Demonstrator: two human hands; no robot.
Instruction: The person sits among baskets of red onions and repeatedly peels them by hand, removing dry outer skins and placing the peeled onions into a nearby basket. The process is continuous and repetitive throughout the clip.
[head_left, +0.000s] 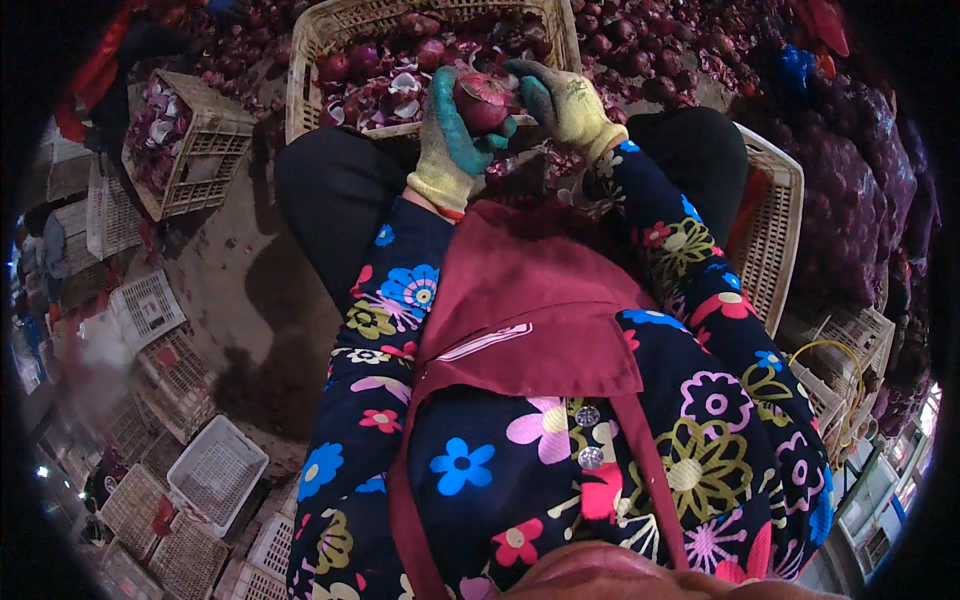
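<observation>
My left hand (457, 139), in a pale knit glove with a green coated palm, is closed around a red onion (482, 103). Loose papery skin shows on the onion's upper side. Just right of it is my right hand (568, 105), in a similar glove, with its fingers pointing at the onion. Whether those fingers pinch a bit of skin or a small tool cannot be made out. Beyond both hands stands a plastic crate (301, 75) holding red onions and peeled skins (405, 84). More skins lie below the hands, between my knees.
Loose red onions (637, 45) cover the floor beyond the crate. A tilted crate of skins (214, 139) stands at left, and another crate (772, 232) by my right knee. Full mesh sacks (847, 180) are piled at right. Several crates, one white (217, 472), stand at lower left.
</observation>
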